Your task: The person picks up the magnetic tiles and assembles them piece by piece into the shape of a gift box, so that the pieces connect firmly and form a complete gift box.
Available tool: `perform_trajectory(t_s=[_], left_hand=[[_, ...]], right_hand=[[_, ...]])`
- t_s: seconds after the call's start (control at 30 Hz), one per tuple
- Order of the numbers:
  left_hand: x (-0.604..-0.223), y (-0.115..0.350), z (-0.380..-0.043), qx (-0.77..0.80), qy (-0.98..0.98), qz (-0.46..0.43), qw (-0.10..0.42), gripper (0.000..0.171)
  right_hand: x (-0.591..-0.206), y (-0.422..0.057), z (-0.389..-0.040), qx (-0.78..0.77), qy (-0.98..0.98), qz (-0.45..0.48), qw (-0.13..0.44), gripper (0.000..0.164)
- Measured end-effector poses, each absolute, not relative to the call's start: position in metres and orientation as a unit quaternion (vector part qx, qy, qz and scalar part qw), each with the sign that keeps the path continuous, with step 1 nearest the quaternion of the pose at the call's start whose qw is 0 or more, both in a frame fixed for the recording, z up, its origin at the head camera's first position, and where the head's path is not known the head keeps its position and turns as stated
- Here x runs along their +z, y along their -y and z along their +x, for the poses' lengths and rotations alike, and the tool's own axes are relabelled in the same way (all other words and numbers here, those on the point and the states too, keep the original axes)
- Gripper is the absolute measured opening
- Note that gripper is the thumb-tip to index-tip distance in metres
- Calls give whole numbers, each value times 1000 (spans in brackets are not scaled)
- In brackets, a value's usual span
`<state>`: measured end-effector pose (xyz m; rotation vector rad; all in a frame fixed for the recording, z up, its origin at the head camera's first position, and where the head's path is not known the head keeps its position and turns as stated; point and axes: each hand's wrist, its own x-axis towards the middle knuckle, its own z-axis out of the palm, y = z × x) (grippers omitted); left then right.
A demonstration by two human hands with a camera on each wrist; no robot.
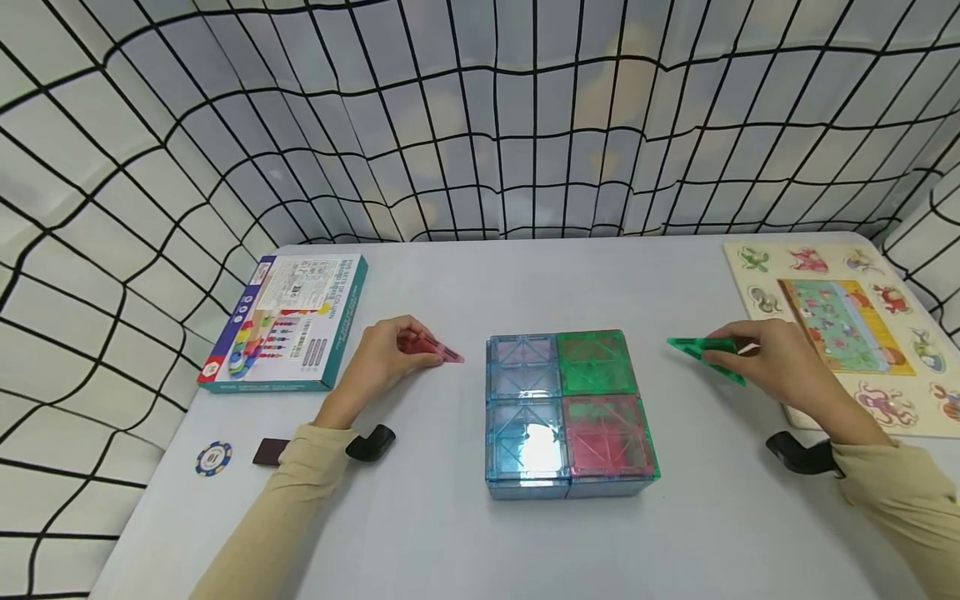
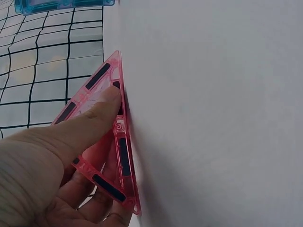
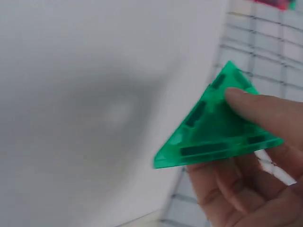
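My left hand (image 1: 386, 354) pinches a pink triangular magnetic tile (image 2: 122, 156) between thumb and fingers, just left of the block of tiles. In the left wrist view its edge lies along the white tabletop. My right hand (image 1: 787, 367) grips a green triangular magnetic tile (image 3: 215, 123), thumb on its face, fingers beneath. Between the hands stands a low block of square translucent magnetic tiles. Its top shows a light blue tile (image 1: 522, 367) and a green tile (image 1: 597, 362) at the back, a blue tile (image 1: 517, 433) and a pink tile (image 1: 607, 437) at the front.
A boxed toy set (image 1: 285, 321) lies at the back left. Near my left forearm are a blue-and-white chip (image 1: 213, 458) and a dark flat piece (image 1: 270, 452). A picture puzzle board (image 1: 825, 400) lies at the right, partly behind my right hand. Black netting (image 1: 495, 137) borders the table.
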<state>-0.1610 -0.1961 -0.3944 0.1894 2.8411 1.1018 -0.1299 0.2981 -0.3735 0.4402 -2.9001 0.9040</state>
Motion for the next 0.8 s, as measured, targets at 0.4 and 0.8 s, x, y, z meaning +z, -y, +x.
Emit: perform_trajectory(t_s=[0.4, 0.8], left_hand=[[-396, 198, -164, 352, -931, 79, 51, 23], [-386, 200, -151, 374, -921, 108, 26, 20]], right_hand=[[-311, -212, -102, 321, 844, 426, 61, 35], [-325, -198, -101, 316, 853, 414, 37, 29]])
